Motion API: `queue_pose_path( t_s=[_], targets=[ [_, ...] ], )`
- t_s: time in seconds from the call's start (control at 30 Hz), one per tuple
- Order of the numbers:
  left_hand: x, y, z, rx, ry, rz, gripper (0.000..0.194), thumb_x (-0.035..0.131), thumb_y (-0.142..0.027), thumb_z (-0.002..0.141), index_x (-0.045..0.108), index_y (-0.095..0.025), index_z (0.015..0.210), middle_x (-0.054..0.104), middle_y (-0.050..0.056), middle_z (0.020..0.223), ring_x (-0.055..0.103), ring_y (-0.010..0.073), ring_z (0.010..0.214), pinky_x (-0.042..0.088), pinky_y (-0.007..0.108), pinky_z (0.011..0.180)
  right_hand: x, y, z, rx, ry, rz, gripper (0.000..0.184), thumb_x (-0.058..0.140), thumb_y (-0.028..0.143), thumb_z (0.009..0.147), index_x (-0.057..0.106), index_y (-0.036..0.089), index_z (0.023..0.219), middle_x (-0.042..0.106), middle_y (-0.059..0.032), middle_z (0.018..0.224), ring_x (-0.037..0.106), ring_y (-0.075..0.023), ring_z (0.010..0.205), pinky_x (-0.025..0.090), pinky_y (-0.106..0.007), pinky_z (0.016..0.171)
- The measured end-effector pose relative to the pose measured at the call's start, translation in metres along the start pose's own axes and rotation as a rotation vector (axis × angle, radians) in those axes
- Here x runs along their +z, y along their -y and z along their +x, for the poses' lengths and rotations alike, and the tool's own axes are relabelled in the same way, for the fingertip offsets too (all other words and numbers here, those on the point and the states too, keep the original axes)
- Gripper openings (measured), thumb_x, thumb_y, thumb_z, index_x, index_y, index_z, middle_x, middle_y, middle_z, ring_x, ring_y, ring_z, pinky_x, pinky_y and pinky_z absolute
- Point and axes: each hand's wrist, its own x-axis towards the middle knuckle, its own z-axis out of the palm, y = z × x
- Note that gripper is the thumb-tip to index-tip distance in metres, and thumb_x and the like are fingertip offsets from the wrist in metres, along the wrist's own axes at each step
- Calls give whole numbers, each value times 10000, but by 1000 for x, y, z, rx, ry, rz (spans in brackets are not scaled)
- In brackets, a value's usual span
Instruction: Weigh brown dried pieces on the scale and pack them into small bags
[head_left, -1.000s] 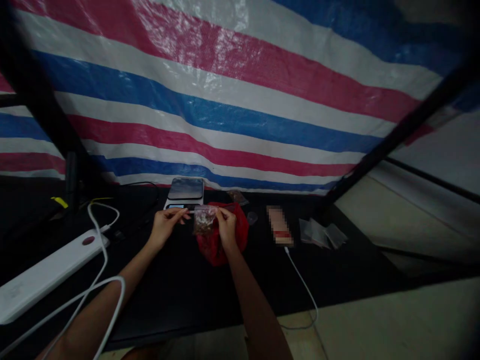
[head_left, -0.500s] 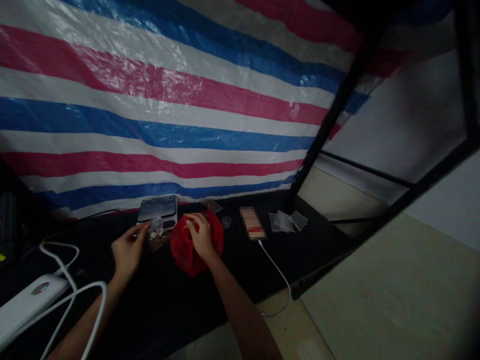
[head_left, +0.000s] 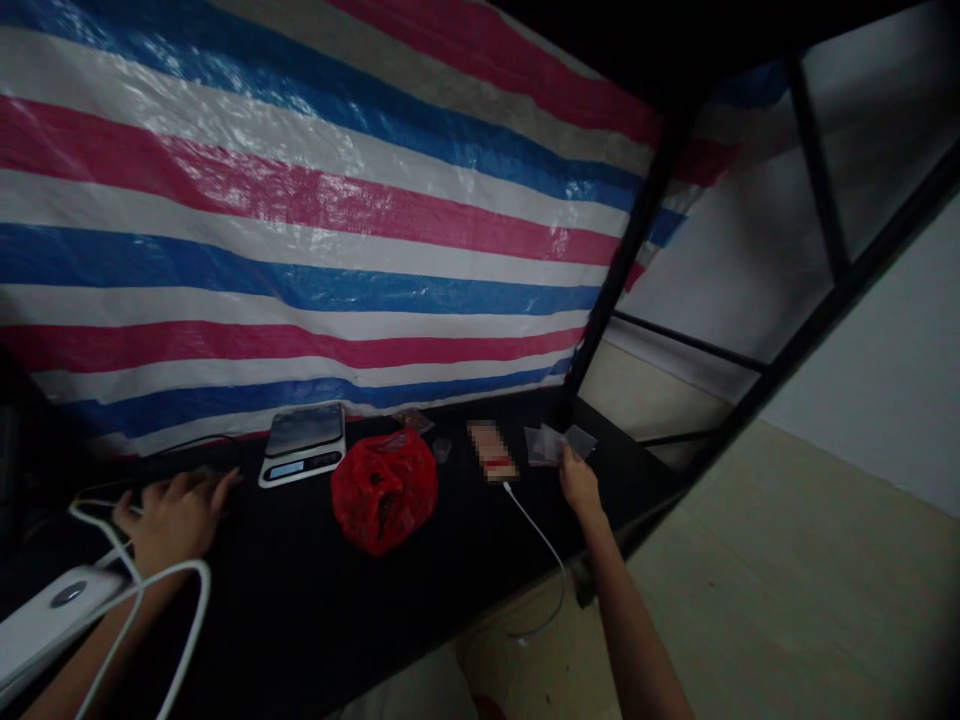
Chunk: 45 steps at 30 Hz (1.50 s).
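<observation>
Small clear plastic bags (head_left: 555, 445) in a loose heap near the far edge of the black table (head_left: 315, 590), just right of a blurred-out rectangular device (head_left: 493, 450). Right hand (head_left: 579, 482) at the near corner of the heap, fingertips (head_left: 568, 453) against the plastic and drawn close together; pinching a bag or merely touching, impossible to tell in this dim light. Left hand (head_left: 172, 517) well apart at the far left, low over the table, fingers slightly spread and curved around nothing visible. Across the left wrist and forearm, a looping white cable (head_left: 196, 590), partly blocking them from view, and below it a white oblong device (head_left: 52, 612) with a round grey mark. Between the hands, a digital scale (head_left: 302, 443) with a lit display and nothing on its pan, then a bulging red plastic bag (head_left: 384, 491), a small clear cup (head_left: 442, 450) and a small packet (head_left: 412, 421) behind the bag. From the blurred device, a white charging cable (head_left: 536, 545) trailing over the table edge. Behind everything, a red, white and blue striped tarp (head_left: 300, 250) on black metal poles (head_left: 634, 240), with pale floor (head_left: 750, 610) to the right.
</observation>
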Motion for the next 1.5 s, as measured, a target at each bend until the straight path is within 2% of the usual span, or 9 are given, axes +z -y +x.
queue_pose_path(
  t_s=[0.13,0.23,0.33,0.47,0.67,0.8,1.13,1.27,1.5],
  targets=[
    [-7,-28,7,162,-133,190,408,306,-441,828,607,-172,885,589,73,983,447,292,975,245,500,890,0,-6,0,-4,26,-11,243,416,132,803,617,156,937,640,-134,904,606,-210,832,437,-284,694],
    [0,-47,6,230,-25,-14,374,320,-387,837,608,-165,923,587,91,997,472,270,947,306,454,855,-9,-2,1,31,-17,-19,276,372,176,830,624,132,932,644,-163,854,617,-240,763,438,-319,646],
    [12,-71,1,271,28,-283,346,318,-357,846,597,-163,912,576,84,989,486,221,938,353,372,844,-23,26,5,27,-228,115,326,333,218,847,592,121,1021,634,-164,937,604,-244,828,435,-331,703],
    [18,-107,-2,308,3,-563,308,299,-306,865,578,-177,889,563,73,945,491,189,942,375,321,845,-36,126,5,-91,-487,597,334,358,270,832,601,118,1003,631,-136,976,582,-222,898,429,-330,793],
    [22,-110,-3,185,-38,-713,313,308,-324,867,570,-177,776,572,44,790,532,171,803,412,289,744,-12,327,-36,-504,-73,1027,290,395,138,788,631,183,951,649,-59,956,586,-164,898,440,-298,835],
    [31,-97,-7,37,-44,-727,248,344,-350,855,521,-185,800,571,20,762,538,155,719,416,270,670,17,389,-61,-560,38,1130,351,374,106,790,594,184,1053,617,-79,1047,563,-166,974,433,-307,875],
    [40,-101,3,-13,-45,-813,235,374,-337,847,523,-178,759,558,3,726,523,127,678,396,232,634,37,376,-60,-433,0,1218,368,383,205,834,498,172,1182,536,-108,1188,519,-196,1067,438,-352,883],
    [38,-97,4,-108,-77,-894,262,470,-367,796,514,-165,637,479,-38,557,446,94,524,345,201,523,33,376,-58,-464,63,1217,290,428,233,825,597,181,1054,622,-98,1055,582,-195,960,461,-333,835],
    [35,-101,-4,-41,-18,-927,254,474,-345,799,521,-164,627,495,-40,538,469,89,518,370,192,537,26,373,-61,-429,101,1220,203,469,232,800,654,185,868,677,-69,859,628,-175,786,487,-278,729]
  ],
)
